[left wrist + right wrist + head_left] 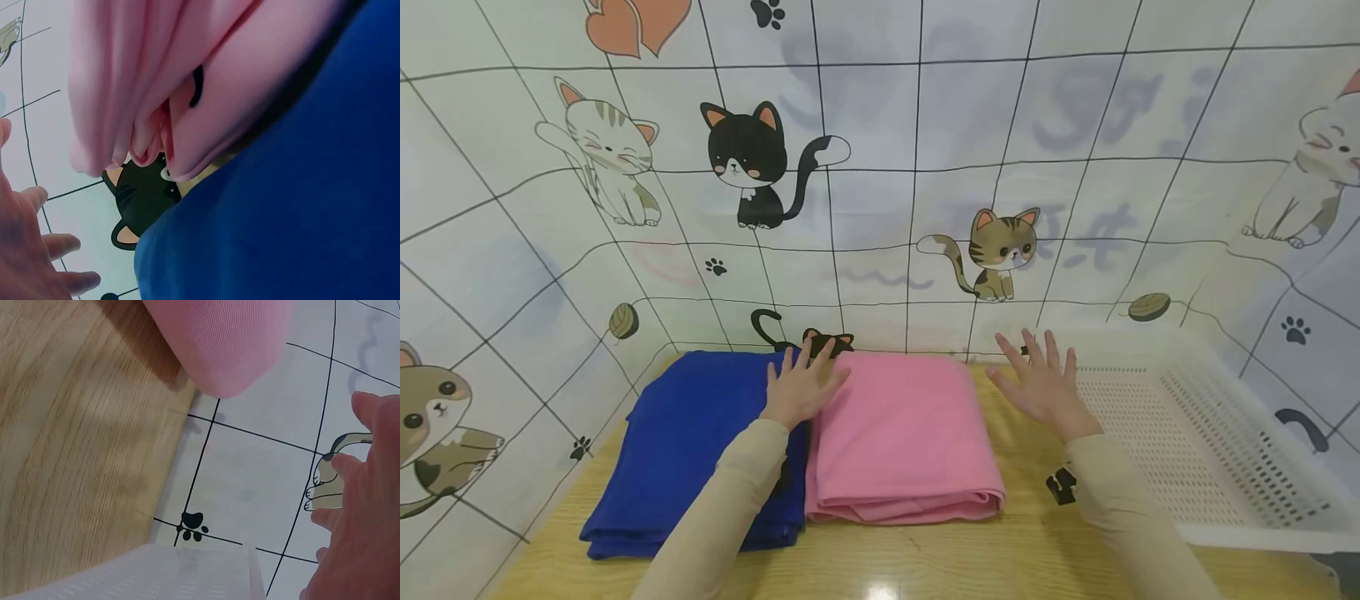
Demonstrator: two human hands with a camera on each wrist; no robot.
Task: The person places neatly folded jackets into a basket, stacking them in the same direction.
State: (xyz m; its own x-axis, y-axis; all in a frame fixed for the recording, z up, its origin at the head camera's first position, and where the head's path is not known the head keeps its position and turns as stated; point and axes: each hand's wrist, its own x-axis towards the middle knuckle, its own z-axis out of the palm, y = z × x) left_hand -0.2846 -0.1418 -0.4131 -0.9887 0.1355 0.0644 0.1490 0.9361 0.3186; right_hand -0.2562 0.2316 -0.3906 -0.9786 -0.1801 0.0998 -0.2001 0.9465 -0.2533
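Observation:
A folded pink cloth lies on the wooden table, its layered folds showing in the left wrist view. Right beside it on the left is a folded blue cloth. My left hand hovers with spread fingers over the line where the two cloths meet, holding nothing. To the right of the pink cloth my right hand is raised, fingers apart and nothing in its grasp. That hand is near the left side of a white perforated plastic basket.
A small black object lies on the table by the right forearm. Behind and at both sides rises a white sheet printed with grid lines and cartoon cats. The basket takes up the table's right side.

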